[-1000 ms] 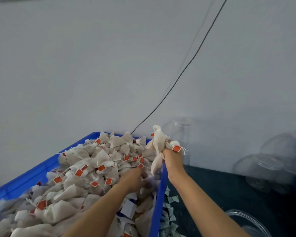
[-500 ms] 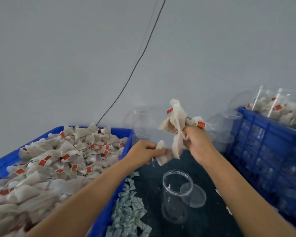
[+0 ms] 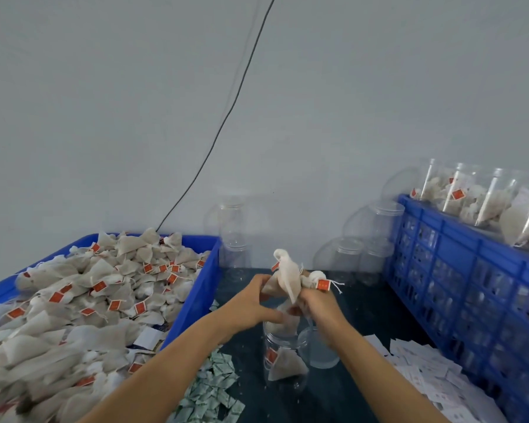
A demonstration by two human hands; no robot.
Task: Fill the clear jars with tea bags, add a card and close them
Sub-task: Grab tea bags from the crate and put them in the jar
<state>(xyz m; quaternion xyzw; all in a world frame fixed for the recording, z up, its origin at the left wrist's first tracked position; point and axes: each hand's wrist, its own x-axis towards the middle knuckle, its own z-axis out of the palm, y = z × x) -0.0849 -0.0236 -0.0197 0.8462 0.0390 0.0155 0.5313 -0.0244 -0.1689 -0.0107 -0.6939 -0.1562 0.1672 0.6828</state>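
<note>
In the head view, the right hand [image 3: 316,303] is gripping a bunch of pyramid tea bags [image 3: 287,277] directly above the open clear jar [image 3: 283,358], which is standing on the dark desk [image 3: 358,306] with one tea bag [image 3: 286,364] lying inside. The left hand [image 3: 251,303] is pinching another bag at the jar's mouth, touching the right hand, while the blue crate of tea bags [image 3: 196,297] is sitting just to the left.

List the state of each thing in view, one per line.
Open jar: upright, lid off, one tea bag at the bottom.
Lid: beside the jar, on the table.
Left hand: pushing a tea bag into the jar mouth.
Right hand: gripping a bunch of tea bags.
Blue bin: heaped with tea bags.
Filled jars: lying atop the blue crate.
</note>
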